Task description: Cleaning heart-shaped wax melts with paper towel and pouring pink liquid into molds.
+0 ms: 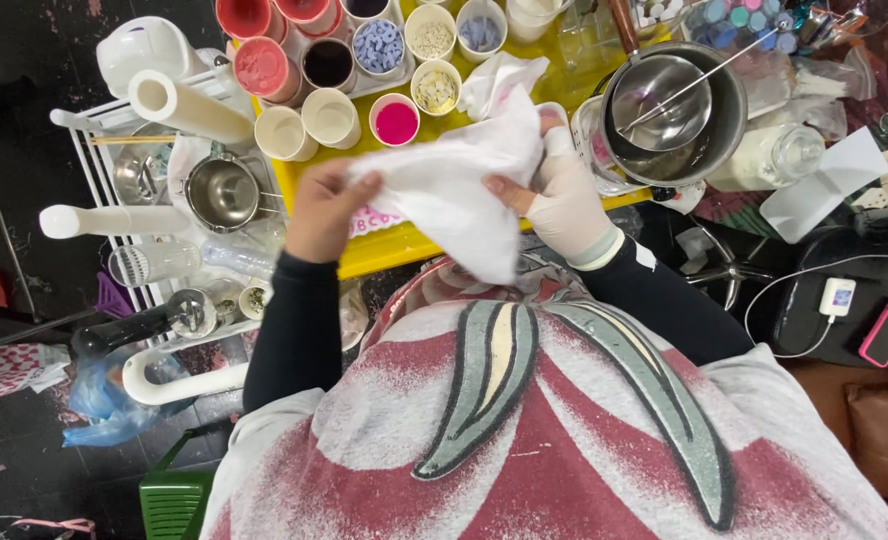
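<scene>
Red-and-grey shirt fabric fills the lower view, and above it both hands meet on a white cloth (pixel 459 185) held up over the near edge of the yellow bench (pixel 394 250). Left hand (pixel 322 210), bare, has its grip pinched on the cloth's left edge. Right hand (pixel 562 195), in a pale glove, closes its grip around the cloth's upper right part, fingers wrapped into the folds. Between them the cloth's long axis slants from upper right down to a loose corner hanging toward the body. Just right of the gloved hand sits a steel pot (pixel 679 115); a pink-filled cup (pixel 396 120) stands just beyond the cloth.
</scene>
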